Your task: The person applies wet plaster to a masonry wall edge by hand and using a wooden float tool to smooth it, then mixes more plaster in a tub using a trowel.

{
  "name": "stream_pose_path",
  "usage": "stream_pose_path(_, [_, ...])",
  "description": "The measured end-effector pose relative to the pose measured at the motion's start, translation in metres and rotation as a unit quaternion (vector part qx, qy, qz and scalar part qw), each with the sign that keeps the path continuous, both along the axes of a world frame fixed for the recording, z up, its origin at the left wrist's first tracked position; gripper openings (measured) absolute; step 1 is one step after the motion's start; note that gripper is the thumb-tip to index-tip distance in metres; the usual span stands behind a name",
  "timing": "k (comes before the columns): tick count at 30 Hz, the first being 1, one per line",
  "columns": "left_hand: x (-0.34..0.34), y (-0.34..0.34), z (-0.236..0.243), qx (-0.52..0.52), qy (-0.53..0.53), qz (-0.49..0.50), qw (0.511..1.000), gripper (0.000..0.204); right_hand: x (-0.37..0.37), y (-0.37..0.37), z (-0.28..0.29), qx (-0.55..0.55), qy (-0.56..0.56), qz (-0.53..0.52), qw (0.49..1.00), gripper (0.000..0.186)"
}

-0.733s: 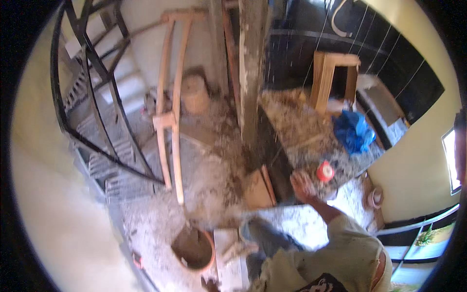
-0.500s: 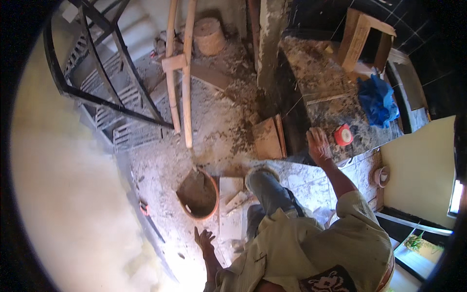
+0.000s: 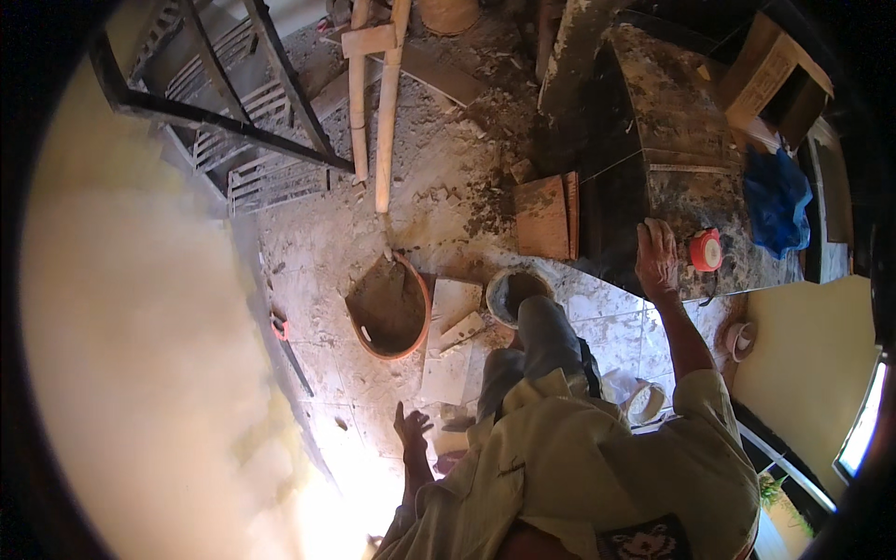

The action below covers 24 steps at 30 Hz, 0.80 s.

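Down on the dusty floor, a terracotta-rimmed tub (image 3: 397,357) with grey-brown material inside sits left of a bucket (image 3: 491,297), whose near side is hidden by the person's knee (image 3: 546,325). Reddish-brown tiles (image 3: 541,217) lean against the dark bench (image 3: 686,201), and a dark metal frame (image 3: 224,129) crowds the upper left beside wooden poles (image 3: 385,140). Up on the bench, a blue plastic bag (image 3: 777,201) and a cardboard box (image 3: 749,70) take the far right, while a red case (image 3: 706,250) with a pale round face sits just right of the right hand (image 3: 658,257). That arm reaches forward, palm down at the bench's edge, fingers nearly straight and close together; whether anything lies beneath, I can't tell. The left hand (image 3: 412,427) hangs low near the tub, fingers spread, nothing visible in them. Count them: one red case, one bag, one tub, one bucket, two poles.
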State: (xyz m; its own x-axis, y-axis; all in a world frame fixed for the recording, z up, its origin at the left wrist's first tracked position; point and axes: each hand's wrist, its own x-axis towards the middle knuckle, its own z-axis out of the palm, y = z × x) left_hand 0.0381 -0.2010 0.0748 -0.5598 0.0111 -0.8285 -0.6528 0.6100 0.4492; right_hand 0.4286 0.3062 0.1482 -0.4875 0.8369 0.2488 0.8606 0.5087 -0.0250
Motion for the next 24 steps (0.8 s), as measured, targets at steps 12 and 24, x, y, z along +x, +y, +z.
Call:
stream_pose_path(12, [0.017,0.017,-0.003,0.078,0.029,0.013,0.996,0.070,-0.004,-0.001,0.000,0.004,-0.068,0.046,0.997,0.032])
stream_pose_path(24, [0.102,-0.027,-0.006,0.053,0.004,0.116,0.992,0.068,0.033,0.016,-0.041,0.048,-0.084,0.111,0.989,0.031])
